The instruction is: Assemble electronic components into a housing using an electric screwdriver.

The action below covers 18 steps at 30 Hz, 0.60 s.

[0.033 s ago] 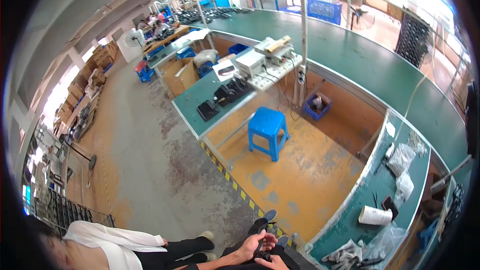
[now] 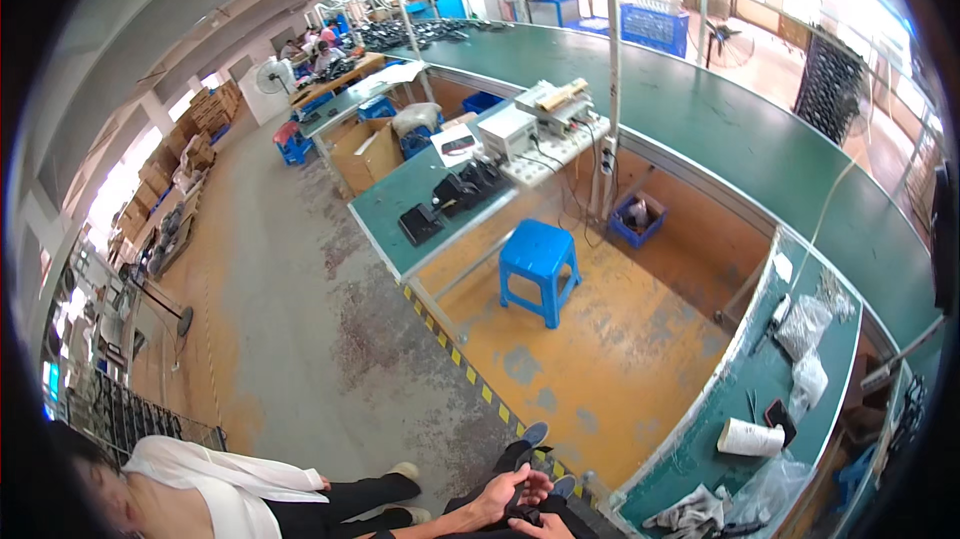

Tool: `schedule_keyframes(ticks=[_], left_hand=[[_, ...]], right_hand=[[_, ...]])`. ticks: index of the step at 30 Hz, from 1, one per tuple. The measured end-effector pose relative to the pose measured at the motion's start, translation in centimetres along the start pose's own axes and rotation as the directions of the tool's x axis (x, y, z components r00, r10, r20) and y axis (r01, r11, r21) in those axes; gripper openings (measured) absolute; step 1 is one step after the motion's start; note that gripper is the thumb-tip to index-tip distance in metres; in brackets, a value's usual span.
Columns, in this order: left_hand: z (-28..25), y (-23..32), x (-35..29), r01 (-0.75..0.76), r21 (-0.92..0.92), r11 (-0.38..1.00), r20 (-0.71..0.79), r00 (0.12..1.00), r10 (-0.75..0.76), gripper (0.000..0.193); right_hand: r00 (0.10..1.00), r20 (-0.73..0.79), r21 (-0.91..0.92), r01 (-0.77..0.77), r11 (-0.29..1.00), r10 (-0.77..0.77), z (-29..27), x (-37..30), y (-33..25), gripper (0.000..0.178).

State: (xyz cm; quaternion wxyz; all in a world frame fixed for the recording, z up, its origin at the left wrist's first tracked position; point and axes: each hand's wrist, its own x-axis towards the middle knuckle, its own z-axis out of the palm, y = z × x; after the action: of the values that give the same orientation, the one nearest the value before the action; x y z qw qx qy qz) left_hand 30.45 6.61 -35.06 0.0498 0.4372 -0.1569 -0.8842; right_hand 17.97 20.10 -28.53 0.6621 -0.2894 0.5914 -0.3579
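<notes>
At the lower edge, my left hand (image 2: 497,499) is held over my dark-clothed lap. Its thumb and loosely bent fingers stand apart, and I see nothing in its palm. Close beside it, on the right, is my right hand (image 2: 548,527), partly cut off by the picture's edge. Its fingertips are closed at a small black item (image 2: 526,515) between the two hands, whose kind I cannot make out. Both hands are low in front of me, left of the green side table (image 2: 690,439).
A person in white (image 2: 215,489) is close on my left. Ahead are a blue stool (image 2: 538,257) and a green workbench (image 2: 400,249) with black parts and electrical boxes. The side table bears a white roll (image 2: 750,437), a phone (image 2: 778,415), plastic bags (image 2: 803,324) and gloves (image 2: 690,517).
The whole view has shifted slightly, so the benches and stool appear a little lower and farther right. My hands keep nearly the same pose.
</notes>
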Motion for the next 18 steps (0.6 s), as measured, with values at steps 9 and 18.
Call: schedule_keyframes(ticks=[9,18], left_hand=[[-3.8,8.2,-5.6,-0.267,0.113,0.957,-0.215,0.934,0.286,0.049],[-16.9,21.1,-5.1,-0.462,-0.115,0.879,-0.260,0.869,0.422,0.052]], right_hand=[[0.933,-0.110,0.043,0.348,0.936,-0.342,4.0,8.1,-1.9,0.023],[0.969,-0.135,0.114,-0.192,0.975,0.206,14.5,26.3,-13.9,0.034]])
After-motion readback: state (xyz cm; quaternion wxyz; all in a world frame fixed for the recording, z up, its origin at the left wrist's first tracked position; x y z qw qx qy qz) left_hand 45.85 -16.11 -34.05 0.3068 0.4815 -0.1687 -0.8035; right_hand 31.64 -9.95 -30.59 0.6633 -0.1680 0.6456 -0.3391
